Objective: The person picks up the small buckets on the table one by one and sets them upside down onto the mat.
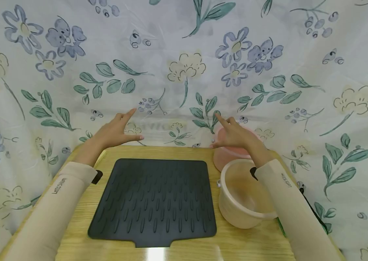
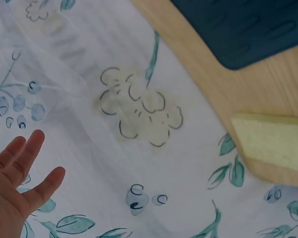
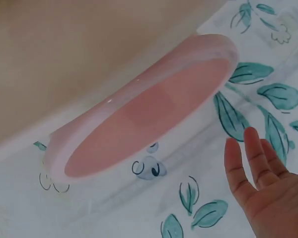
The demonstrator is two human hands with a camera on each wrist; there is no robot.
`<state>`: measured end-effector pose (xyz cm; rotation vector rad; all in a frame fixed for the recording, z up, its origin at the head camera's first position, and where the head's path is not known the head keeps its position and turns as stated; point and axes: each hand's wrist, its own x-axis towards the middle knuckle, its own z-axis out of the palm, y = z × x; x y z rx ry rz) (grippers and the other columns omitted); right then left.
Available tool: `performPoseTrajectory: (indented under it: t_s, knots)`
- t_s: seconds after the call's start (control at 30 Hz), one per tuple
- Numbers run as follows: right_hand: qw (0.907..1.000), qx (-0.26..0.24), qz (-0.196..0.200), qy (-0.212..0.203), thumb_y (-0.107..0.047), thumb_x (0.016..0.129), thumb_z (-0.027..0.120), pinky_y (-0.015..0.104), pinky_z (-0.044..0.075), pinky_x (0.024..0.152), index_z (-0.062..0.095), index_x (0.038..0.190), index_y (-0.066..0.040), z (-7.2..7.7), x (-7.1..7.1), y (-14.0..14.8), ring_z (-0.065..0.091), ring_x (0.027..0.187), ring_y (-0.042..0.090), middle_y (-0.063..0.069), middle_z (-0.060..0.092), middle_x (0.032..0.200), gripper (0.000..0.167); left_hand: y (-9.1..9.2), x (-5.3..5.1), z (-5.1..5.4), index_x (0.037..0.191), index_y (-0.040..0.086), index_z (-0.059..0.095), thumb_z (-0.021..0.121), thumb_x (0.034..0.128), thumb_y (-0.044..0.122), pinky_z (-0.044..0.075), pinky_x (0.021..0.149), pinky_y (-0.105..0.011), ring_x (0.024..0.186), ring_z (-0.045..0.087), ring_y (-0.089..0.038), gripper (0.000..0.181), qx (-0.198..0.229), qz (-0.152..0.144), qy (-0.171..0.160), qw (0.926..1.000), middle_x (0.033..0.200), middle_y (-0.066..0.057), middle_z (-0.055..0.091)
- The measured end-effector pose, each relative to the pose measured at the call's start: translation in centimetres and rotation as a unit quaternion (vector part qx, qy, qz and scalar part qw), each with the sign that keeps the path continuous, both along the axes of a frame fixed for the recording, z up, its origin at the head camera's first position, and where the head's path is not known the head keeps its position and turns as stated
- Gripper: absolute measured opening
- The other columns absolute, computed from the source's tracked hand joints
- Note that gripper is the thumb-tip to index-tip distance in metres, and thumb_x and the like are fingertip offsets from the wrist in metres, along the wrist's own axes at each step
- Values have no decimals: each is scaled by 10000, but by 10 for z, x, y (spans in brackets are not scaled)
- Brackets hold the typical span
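Note:
My left hand (image 1: 113, 131) is raised in the air beyond the far left corner of a dark drying mat (image 1: 157, 199), fingers extended and thumb apart. Nothing is in it. My right hand (image 1: 234, 136) hovers above a pink bucket (image 1: 222, 159), its fingers also extended and holding nothing. A beige bucket (image 1: 234, 206) stands nearer, partly covered by my right forearm. In the left wrist view a pale yellow, flat rectangular piece (image 2: 270, 141) lies near the table's edge; its kind is unclear. The right wrist view shows the pink bucket's opening (image 3: 144, 126) beside the hand.
The wooden table (image 1: 79, 221) bears the mat in its middle and both buckets at its right side. A floral cloth (image 1: 157, 43) hangs behind the table and along its sides. Something green (image 1: 281, 226) shows beside the beige bucket, mostly hidden by my right sleeve.

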<state>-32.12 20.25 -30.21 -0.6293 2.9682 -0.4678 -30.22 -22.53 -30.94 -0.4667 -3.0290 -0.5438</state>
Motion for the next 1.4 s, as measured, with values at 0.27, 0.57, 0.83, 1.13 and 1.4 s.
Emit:
performPoseTrajectory:
  t_s: [0.27,0.57,0.83,1.13,1.4]
  knots:
    - [9998,-58,197,49,-602,722,804,489,485,866,26,1612,-251,4,19,14,520,1021,312,250,390,1332,1234,-3,17,-5,1594,374,0,676,848,623,438,896,-651,1243,492,-391,1037,701,-185,-55,9974,1468,-227,338]
    - [9989,57,441,151,-558,739,800,599,376,1072,156,1605,-156,1,31,23,389,1379,408,222,355,1548,1152,-6,29,-9,1605,323,88,698,866,550,424,913,-636,1252,470,-378,984,937,-362,-18,9949,1466,-212,351]
    - [9981,-204,438,-376,-523,770,789,605,330,1109,207,1581,-52,0,44,35,319,1428,407,203,256,1606,1103,-12,43,-19,1597,357,72,699,876,533,397,952,-677,1319,437,-407,972,1182,-511,-220,9914,1529,-198,315]
    - [9957,-508,641,-431,-476,750,832,463,467,880,235,1582,-119,-5,70,54,491,1131,329,172,462,1304,1086,-8,73,-51,1600,332,131,751,853,476,406,918,-702,1286,482,-402,981,1291,-781,-243,9883,1474,-189,385]
    - [9964,-377,425,-627,-564,717,826,325,480,712,237,1586,-160,-7,84,62,550,1024,266,117,564,1202,1125,-10,98,-71,1594,276,209,756,871,394,461,876,-645,1238,514,-393,914,1559,-966,-193,9828,1493,-181,379]
